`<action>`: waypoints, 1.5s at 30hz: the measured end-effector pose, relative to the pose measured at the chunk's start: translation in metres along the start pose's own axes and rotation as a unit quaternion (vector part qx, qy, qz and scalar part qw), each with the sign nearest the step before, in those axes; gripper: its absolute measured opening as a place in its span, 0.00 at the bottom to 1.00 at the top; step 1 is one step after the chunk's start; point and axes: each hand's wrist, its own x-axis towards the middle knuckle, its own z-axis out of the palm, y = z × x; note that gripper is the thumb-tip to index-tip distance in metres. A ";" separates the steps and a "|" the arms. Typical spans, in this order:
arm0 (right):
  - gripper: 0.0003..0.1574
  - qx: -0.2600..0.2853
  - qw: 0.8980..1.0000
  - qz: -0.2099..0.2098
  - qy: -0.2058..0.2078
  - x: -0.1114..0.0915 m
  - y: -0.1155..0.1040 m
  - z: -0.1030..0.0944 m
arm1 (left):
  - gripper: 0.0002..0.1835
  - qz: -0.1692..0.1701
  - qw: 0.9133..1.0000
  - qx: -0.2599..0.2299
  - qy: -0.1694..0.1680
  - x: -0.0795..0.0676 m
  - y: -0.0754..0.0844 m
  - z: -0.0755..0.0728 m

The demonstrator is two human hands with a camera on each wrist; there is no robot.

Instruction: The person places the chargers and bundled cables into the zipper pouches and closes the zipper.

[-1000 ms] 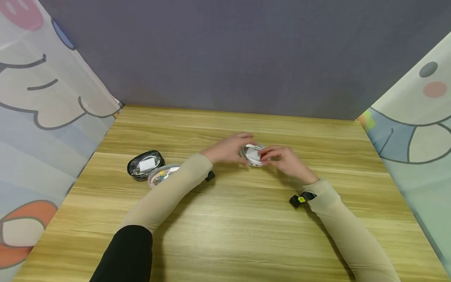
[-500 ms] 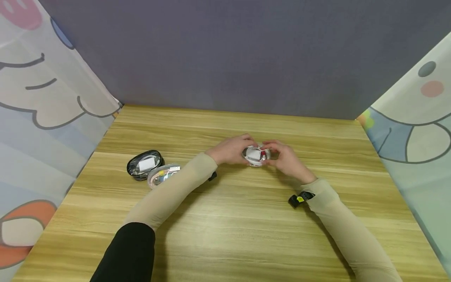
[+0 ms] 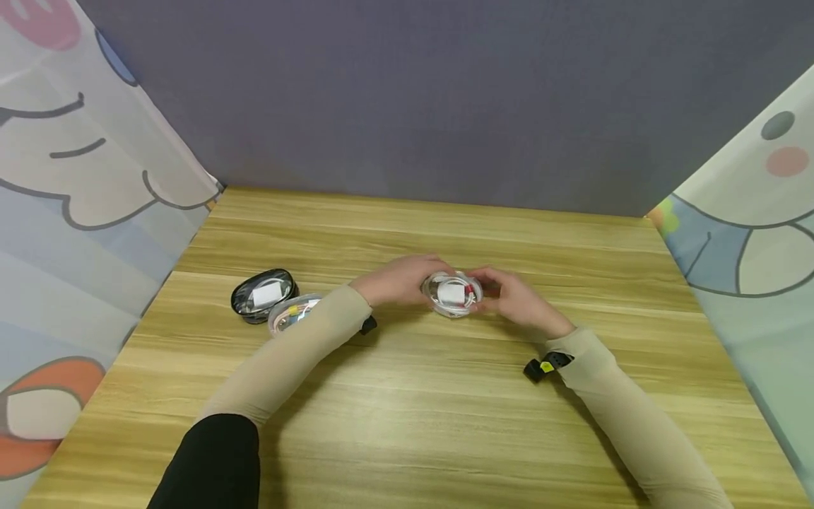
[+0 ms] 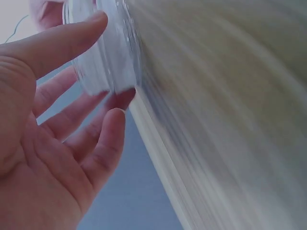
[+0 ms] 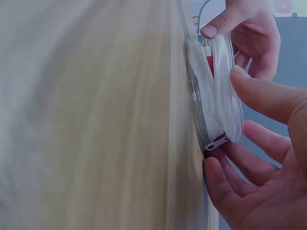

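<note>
A small round clear zip case (image 3: 452, 294) with a coiled white cable, a white block and a bit of red inside is held just over the wooden table between both hands. My left hand (image 3: 403, 278) grips its left side; in the left wrist view the thumb lies on the clear wall (image 4: 110, 52) and the fingers curl beneath. My right hand (image 3: 520, 302) holds the opposite side, thumb on one face and fingers on the other. In the right wrist view the zipper edges stand apart around something red, and the metal zipper pull (image 5: 218, 142) sits near the right fingers.
To the left lie a black-edged clear case (image 3: 263, 295) with a white block and, touching it, another clear case (image 3: 286, 319) with coloured cables, partly behind the left sleeve. A grey panel (image 3: 407, 106) backs the wooden table (image 3: 407, 424). Printed cloths hang at both sides.
The clear zip case has been turned in the hands, so the red bit now shows at its right. Both hands have brought it a little nearer, and most recently leftward.
</note>
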 end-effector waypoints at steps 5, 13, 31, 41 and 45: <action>0.36 -0.010 1.000 -0.004 -0.006 -0.004 -0.002 0.000 | 0.30 0.008 1.000 0.001 0.007 -0.012 -0.005 -0.001; 0.36 -0.010 1.000 0.004 -0.006 -0.006 -0.003 0.002 | 0.28 -0.006 0.999 -0.032 0.006 -0.021 -0.006 0.001; 0.34 -0.038 0.999 -0.001 -0.010 -0.005 -0.012 0.007 | 0.43 0.019 0.995 0.094 -0.012 -0.009 0.022 0.014; 0.32 -0.003 0.999 -0.014 -0.032 -0.006 -0.003 0.002 | 0.40 0.020 0.993 0.119 0.009 -0.005 0.025 0.021; 0.32 0.035 0.998 -0.010 -0.041 -0.006 -0.001 0.000 | 0.36 0.032 0.994 0.104 0.008 -0.006 0.021 0.022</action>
